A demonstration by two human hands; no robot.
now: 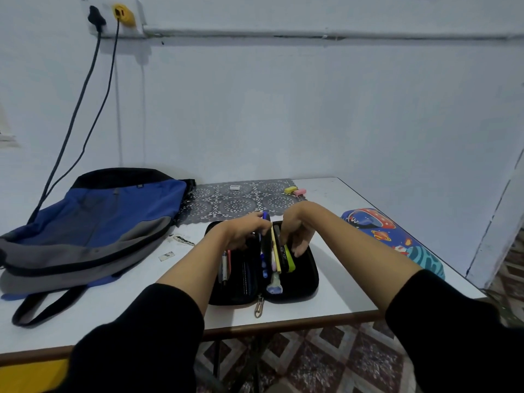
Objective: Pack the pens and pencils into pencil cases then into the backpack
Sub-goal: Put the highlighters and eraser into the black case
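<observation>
So, closest to the camera are two black sleeves (147,336) pushed up the forearms, with both arms reaching out over the white table (340,302). Right by the front edge lies the black pencil case (307,279), unzipped and spread flat, its zipper pull (258,306) pointing toward the person. The left half holds a few pens (225,268) lying along the case. The right half has a pale pencil (275,251), a green highlighter (289,262) and a chunky white-and-blue thing (274,286) that's hard to identify.

The left hand (243,231) is over the middle of the case, fingers curled, pinching a blue pen (266,215) whose end pokes out past the fingertips. The right hand (295,234) is just beside it over the right half, fingers drooping down onto the stuff near the highlighter. Can't tell if it's actually gripping anything.

Off to the right, a second pencil case (397,242) with a space print looks closed, near the table edge. To the left is the blue-and-grey backpack (93,222), lying flat, apart from the black case.

Further back there's a lacy grey mat (241,202), with a yellow eraser (290,190) and a pink eraser (300,191) just beside each other at its right corner. Behind that is a pale wall (312,109) with two cables (85,95) plugged in up top.
</observation>
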